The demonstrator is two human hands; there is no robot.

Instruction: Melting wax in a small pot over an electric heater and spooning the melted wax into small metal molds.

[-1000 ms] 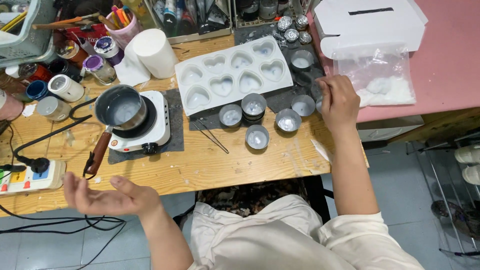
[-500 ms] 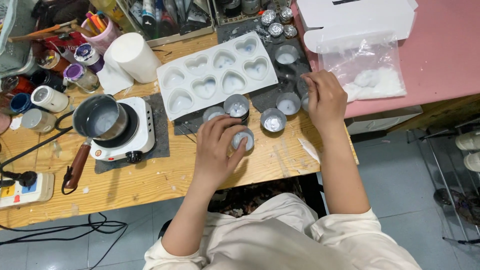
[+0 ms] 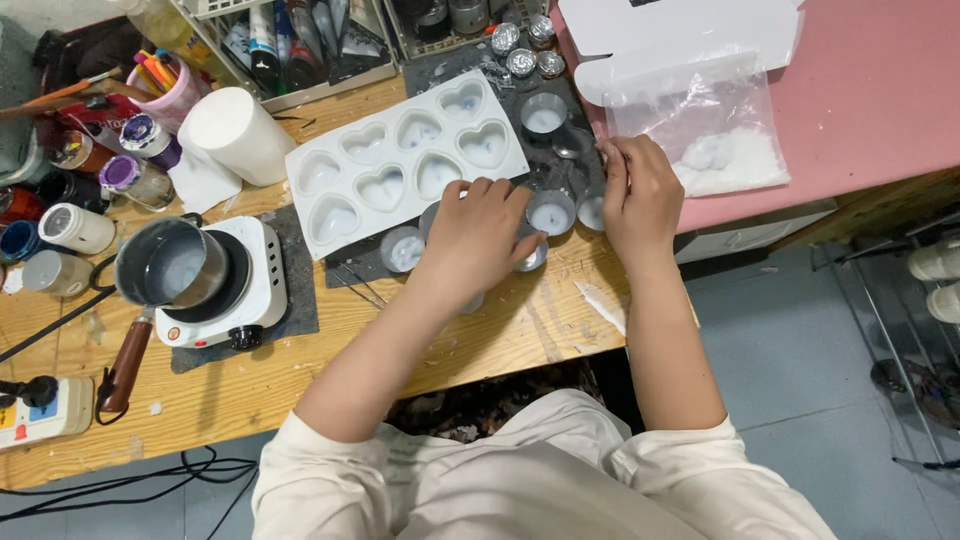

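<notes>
Wooden surface [image 3: 330,350], mid-sorting: our left hand [image 3: 478,238] clamped on a metal cup [image 3: 530,258]; right hand [image 3: 640,195] pinched shut, contents unclear; placing carefully seemed next.

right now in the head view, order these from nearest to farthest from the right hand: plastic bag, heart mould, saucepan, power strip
1. plastic bag, just beyond the right hand on the pink surface
2. heart mould, left of it
3. saucepan, on the hotplate, far left
4. power strip, at the left edge

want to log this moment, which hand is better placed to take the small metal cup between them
Left, probably. The left hand already has fingertips at the small metal cup, while the right hand is pinched over another cup at the dark mat's edge.
</notes>
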